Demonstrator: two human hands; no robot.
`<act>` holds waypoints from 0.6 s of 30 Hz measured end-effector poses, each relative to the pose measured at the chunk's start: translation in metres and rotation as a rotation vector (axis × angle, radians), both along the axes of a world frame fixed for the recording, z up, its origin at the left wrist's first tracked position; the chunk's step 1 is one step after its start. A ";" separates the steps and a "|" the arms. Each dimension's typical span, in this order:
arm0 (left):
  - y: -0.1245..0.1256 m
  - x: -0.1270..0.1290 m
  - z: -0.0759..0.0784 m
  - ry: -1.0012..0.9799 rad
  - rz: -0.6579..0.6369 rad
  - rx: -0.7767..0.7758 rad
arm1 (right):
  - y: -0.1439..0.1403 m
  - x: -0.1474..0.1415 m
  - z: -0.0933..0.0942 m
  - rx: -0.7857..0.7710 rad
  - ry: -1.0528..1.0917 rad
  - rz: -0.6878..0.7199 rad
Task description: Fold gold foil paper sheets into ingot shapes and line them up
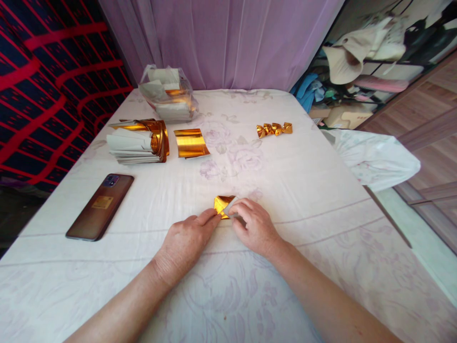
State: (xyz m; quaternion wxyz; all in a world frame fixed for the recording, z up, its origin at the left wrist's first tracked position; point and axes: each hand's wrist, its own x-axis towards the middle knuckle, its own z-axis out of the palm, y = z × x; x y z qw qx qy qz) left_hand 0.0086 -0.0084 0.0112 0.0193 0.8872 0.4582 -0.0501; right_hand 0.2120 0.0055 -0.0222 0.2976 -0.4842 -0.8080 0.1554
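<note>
Gold foil (pixel 222 205) near the tabletop's (pixel 307 190) front edge is pinched by both hands' fingers (pixel 210 218); creases are best pressed flat.

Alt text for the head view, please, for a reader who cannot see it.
Two bare hands, left hand and right hand, press a small gold foil paper on a white floral cloth. Farther back lie a flat gold sheet, a paper stack, folded gold pieces, a plastic bag and, left, a phone.
</note>
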 end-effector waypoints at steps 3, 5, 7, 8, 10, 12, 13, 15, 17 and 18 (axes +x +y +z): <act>0.000 -0.001 -0.001 -0.021 -0.001 0.004 | 0.002 0.007 0.000 -0.004 0.045 0.073; 0.000 -0.001 -0.001 -0.037 0.003 0.008 | 0.002 0.009 0.001 0.017 0.034 0.111; 0.000 0.000 -0.002 -0.044 0.006 0.009 | 0.002 0.009 0.002 0.051 0.007 0.149; 0.000 0.000 -0.002 -0.041 0.006 0.011 | 0.002 0.009 0.003 0.067 -0.008 0.163; 0.000 0.000 -0.001 -0.028 0.002 0.017 | 0.002 0.008 0.003 0.093 -0.030 0.174; 0.000 0.000 -0.001 -0.017 -0.003 0.020 | 0.002 0.008 0.004 0.112 -0.047 0.171; 0.000 0.000 -0.001 -0.014 -0.005 0.020 | 0.002 0.008 0.004 0.119 -0.054 0.169; 0.000 -0.001 -0.001 -0.014 -0.007 0.017 | 0.002 0.008 0.004 0.130 -0.069 0.168; 0.000 -0.002 0.000 -0.023 -0.016 0.010 | 0.002 0.008 0.003 0.144 -0.079 0.166; 0.000 -0.003 0.000 -0.032 -0.024 0.006 | 0.001 0.008 0.003 0.150 -0.083 0.165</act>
